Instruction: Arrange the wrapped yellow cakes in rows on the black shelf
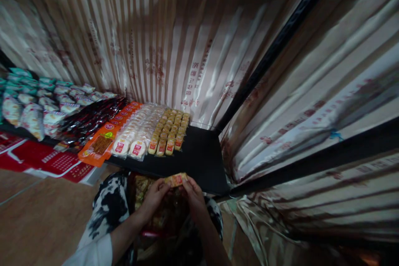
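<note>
Between my two hands is a small wrapped snack [176, 180], yellowish with a red label. My left hand [158, 193] pinches its left end, and my right hand [192, 191] grips the right end. Below them, between my knees, a container [154, 234] with a reddish edge holds more wrapped snacks [141, 189], partly hidden by my arms. Just beyond my hands, rows of similar yellow wrapped snacks [170, 131] lie on a black shelf [199, 153].
Left along the shelf are white round packaged cakes [129, 146], orange packets [99, 145], dark shiny packets [92, 116] and white-green bags [33, 116]. A striped curtain [149, 41] hangs behind, with a black post [274, 54] at right. Red printed sheets [46, 158] hang off the front edge.
</note>
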Demonstrator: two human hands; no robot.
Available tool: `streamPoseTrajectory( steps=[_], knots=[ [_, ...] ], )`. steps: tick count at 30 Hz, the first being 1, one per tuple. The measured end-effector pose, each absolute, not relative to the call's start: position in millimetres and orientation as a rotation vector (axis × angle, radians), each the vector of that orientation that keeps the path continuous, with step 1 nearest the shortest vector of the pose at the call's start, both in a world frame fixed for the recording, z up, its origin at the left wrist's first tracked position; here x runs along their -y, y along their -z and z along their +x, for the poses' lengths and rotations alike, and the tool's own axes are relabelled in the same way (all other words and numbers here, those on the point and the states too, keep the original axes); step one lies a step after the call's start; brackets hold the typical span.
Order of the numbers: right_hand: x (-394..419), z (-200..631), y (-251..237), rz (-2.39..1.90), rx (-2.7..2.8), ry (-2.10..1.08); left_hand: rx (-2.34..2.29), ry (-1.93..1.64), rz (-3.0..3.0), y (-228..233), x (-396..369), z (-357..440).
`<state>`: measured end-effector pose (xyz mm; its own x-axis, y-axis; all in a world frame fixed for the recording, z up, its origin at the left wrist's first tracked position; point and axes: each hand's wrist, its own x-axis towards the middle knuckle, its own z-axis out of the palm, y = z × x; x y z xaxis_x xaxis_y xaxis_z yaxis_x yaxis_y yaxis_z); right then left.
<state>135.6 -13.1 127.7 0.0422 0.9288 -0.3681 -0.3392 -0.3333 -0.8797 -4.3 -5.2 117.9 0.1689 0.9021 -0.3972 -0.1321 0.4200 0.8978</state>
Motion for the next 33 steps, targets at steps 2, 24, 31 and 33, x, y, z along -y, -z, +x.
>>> streamPoseTrajectory(
  steps=[2, 24, 31, 33],
  knots=[
    [11, 136, -125, -1.250, 0.712, -1.525, -1.197, -0.885, 0.879, -123, -3, -3],
    [-69, 140, -116, -1.627, 1.151, -0.857, -1.417, -1.038, 1.586, -147, -70, 16],
    [-97, 131, -104, -1.740, 1.197, -0.726, -1.450, -1.040, 1.645, -128, -77, 24],
    [-100, 128, -101, -1.731, 1.224, -0.695, -1.465, -1.007, 1.643, -125, -80, 23]
  ],
)
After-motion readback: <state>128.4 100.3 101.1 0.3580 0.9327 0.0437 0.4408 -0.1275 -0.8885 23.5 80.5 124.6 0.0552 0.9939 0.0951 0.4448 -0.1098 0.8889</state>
